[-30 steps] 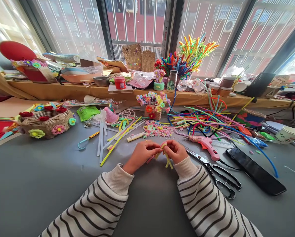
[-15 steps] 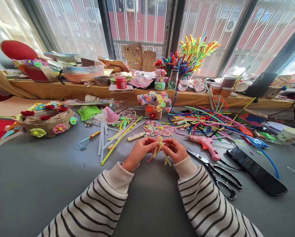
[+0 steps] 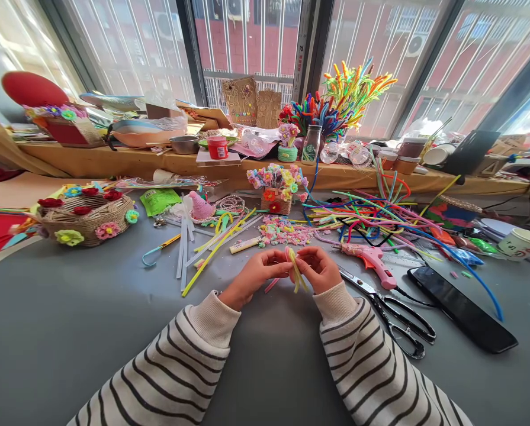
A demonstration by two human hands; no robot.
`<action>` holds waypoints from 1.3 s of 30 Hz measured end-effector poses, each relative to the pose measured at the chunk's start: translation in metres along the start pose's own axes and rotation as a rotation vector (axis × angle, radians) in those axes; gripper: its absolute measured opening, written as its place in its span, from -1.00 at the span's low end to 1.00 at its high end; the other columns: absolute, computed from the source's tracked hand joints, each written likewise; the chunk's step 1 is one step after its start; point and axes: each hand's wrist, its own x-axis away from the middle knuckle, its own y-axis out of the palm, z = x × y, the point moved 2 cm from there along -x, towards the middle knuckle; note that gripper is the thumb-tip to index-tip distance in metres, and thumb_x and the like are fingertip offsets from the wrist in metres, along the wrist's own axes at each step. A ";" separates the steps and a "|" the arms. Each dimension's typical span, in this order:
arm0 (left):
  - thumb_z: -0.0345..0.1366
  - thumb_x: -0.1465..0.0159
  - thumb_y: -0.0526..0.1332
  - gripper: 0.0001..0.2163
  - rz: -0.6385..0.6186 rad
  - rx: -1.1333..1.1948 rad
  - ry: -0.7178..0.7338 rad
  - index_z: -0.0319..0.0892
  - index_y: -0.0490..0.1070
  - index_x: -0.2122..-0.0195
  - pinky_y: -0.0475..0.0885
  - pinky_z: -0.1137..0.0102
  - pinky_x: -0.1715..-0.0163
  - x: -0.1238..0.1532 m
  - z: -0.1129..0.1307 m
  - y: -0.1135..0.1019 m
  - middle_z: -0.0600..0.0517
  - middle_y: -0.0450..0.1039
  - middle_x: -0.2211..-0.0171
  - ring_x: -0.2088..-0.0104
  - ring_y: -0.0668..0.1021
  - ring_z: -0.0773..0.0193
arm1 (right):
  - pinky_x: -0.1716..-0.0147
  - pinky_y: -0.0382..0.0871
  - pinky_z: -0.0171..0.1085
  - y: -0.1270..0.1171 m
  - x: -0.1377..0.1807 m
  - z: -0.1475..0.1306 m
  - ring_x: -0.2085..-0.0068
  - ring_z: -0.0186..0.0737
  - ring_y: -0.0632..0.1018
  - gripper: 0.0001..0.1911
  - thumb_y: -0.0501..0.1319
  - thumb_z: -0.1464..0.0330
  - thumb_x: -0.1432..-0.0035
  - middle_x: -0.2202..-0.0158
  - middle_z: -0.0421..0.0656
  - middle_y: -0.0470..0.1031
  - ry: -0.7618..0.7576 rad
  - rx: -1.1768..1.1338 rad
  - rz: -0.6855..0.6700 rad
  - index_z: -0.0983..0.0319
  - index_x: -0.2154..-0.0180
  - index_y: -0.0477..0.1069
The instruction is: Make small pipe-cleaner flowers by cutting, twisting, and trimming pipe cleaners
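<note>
From my remote seat: left hand (image 3: 261,273) and right hand (image 3: 321,270) both pinch a yellow-and-pink bundle (image 3: 297,277) | it sits between them, over the grey bench (image 3: 265,367) | yellow ends hang downward, right hand nearer

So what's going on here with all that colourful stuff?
Someone in striped sleeves is holding a small yellow and pink piece up between both hands. The left hand and the right hand both pinch it with their fingertips, and yellow ends hang down below. The scissors and pink glue gun lie to the right, with nobody holding them. Farther back are a pile of colourful strips and a little box of flowers.
</note>
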 end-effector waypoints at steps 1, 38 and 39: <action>-0.30 0.05 0.18 -0.82 -0.005 -0.003 0.004 -0.29 0.31 0.43 0.31 0.41 0.33 0.000 0.001 0.001 0.05 0.32 0.47 0.43 0.41 0.37 | 0.55 0.30 -0.37 0.000 0.000 0.000 0.54 -0.37 0.39 -0.81 0.18 0.32 0.20 0.56 -0.22 0.35 -0.002 0.017 -0.001 0.25 0.45 0.26; -0.22 0.03 0.14 -0.83 -0.029 -0.278 0.150 -0.22 0.39 0.50 0.26 0.49 0.40 0.002 0.006 0.003 0.00 0.28 0.29 0.28 0.35 0.28 | 0.65 0.24 -0.39 -0.009 -0.003 0.003 0.60 -0.37 0.36 -0.78 0.15 0.24 0.21 0.61 -0.21 0.35 -0.001 0.133 0.118 0.26 0.50 0.32; -0.21 0.03 0.13 -0.81 -0.035 -0.282 0.129 -0.22 0.39 0.48 0.26 0.51 0.48 0.002 0.005 0.003 0.00 0.28 0.30 0.33 0.36 0.31 | 0.65 0.24 -0.39 -0.009 -0.003 0.003 0.60 -0.38 0.35 -0.78 0.16 0.24 0.21 0.61 -0.21 0.35 -0.006 0.139 0.116 0.27 0.51 0.31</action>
